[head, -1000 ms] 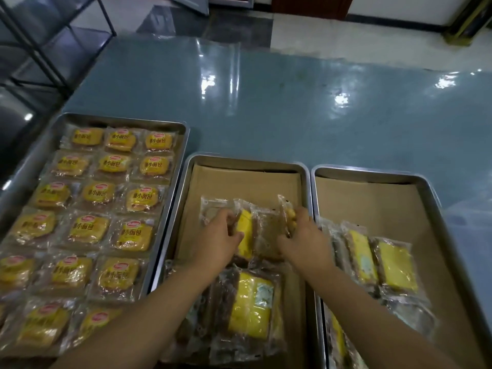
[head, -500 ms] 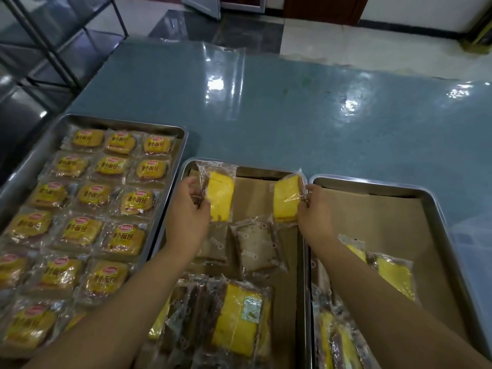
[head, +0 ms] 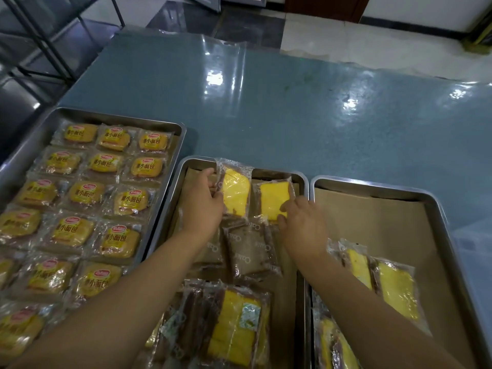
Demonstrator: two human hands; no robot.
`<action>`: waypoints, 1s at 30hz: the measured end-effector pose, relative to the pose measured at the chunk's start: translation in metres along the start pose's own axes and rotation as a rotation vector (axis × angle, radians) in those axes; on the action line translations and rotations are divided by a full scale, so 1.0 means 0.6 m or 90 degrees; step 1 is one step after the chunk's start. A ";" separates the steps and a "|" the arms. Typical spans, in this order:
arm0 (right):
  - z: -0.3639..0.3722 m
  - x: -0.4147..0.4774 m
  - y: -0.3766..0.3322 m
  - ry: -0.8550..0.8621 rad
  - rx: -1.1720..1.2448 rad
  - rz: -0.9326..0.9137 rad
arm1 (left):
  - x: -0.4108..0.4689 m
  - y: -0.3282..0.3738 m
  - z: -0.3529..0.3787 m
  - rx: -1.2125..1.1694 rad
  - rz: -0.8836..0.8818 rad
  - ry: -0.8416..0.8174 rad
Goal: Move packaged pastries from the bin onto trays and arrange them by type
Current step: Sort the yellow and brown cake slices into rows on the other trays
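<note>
The middle tray (head: 170,209) is lined with brown paper. At its far end my left hand (head: 202,206) grips the left edge of a yellow cake packet (head: 235,193), which stands tilted over the tray's far rim. Beside it a second yellow cake packet (head: 274,199) lies nearly flat, and my right hand (head: 303,227) pinches its near right corner. Brown cake packets (head: 253,251) lie just behind my hands, and a heap of mixed packets (head: 229,323) sits at the tray's near end.
The left tray (head: 119,118) holds rows of several yellow-labelled bun packets (head: 106,163). The right tray (head: 439,209) has brown paper and a few yellow cake packets (head: 394,291) at its near side. A glossy blue table (head: 292,107) stretches beyond, with a metal rack (head: 40,35) at the far left.
Both hands lifted a yellow packet each from the tray's middle and carried them to the far end. The right packet has come down almost flat, closer to the left one.
</note>
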State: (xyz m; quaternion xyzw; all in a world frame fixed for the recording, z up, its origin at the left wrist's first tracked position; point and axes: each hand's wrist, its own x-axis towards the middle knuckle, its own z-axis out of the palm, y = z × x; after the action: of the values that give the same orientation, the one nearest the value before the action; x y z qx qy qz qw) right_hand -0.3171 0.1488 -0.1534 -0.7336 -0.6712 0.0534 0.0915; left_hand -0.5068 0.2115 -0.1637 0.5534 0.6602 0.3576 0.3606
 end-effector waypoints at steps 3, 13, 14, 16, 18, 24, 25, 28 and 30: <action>0.018 -0.027 -0.025 -0.105 -0.009 0.008 | 0.012 -0.006 0.004 0.036 -0.014 -0.023; 0.035 -0.055 -0.039 -0.170 0.273 0.202 | 0.010 -0.030 0.000 0.062 -0.018 -0.170; 0.032 -0.056 -0.039 -0.178 0.326 0.225 | 0.009 -0.032 0.001 0.077 -0.009 -0.173; 0.024 -0.056 -0.039 -0.180 0.387 0.249 | 0.007 -0.033 0.004 0.109 0.021 -0.183; 0.010 -0.056 -0.034 -0.149 0.416 0.257 | 0.006 -0.033 0.007 0.174 0.055 -0.191; -0.054 -0.040 0.010 0.011 0.584 0.314 | -0.005 -0.020 0.037 0.410 0.251 -0.173; -0.063 -0.036 0.022 0.047 0.626 0.316 | -0.006 -0.015 0.050 0.439 0.289 -0.216; -0.087 -0.022 0.066 0.173 0.691 0.336 | -0.012 -0.007 0.085 0.561 0.370 -0.322; -0.096 -0.012 0.102 0.242 0.693 0.377 | -0.015 -0.010 0.100 0.616 0.374 -0.359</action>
State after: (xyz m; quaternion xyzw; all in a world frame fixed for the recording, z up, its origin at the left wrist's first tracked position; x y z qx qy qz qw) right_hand -0.2466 0.1331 -0.1099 -0.7332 -0.2894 0.2779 0.5490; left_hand -0.4563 0.2060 -0.1974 0.8848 0.4477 -0.0569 0.1162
